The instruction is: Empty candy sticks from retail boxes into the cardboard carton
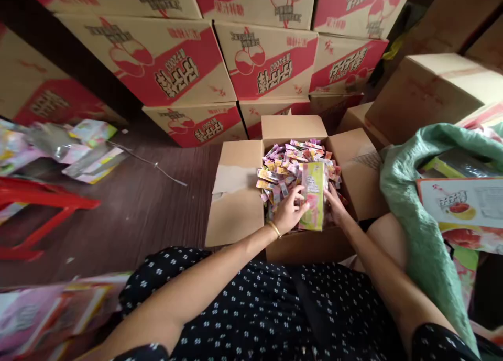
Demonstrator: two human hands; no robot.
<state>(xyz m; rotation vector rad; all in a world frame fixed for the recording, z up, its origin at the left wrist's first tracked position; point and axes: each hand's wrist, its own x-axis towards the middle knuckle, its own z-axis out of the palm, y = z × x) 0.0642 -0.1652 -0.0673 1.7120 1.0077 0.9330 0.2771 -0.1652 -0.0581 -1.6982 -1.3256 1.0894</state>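
A flat green-and-pink packaging box (313, 196) is held upright between my two hands. My left hand (290, 210) has its fingers on the box's left side, and a gold bangle shows on that wrist. From the other side my right hand (335, 204) grips the box's right edge; part of its fingers is hidden behind it. Underneath, many small wrapped candy sticks (281, 170) in pink, yellow and purple fill an open cardboard carton (239, 190) with its flaps folded out. Whether the packaging box is full cannot be made out.
Stacked red-and-tan cartons (173, 62) form a wall ahead. On the right stand a green woven sack (416, 204) with flat packaging boxes inside and a plain carton (428, 94). Printed packages (86, 151) lie on the floor at left, near a red plastic stool (51, 204).
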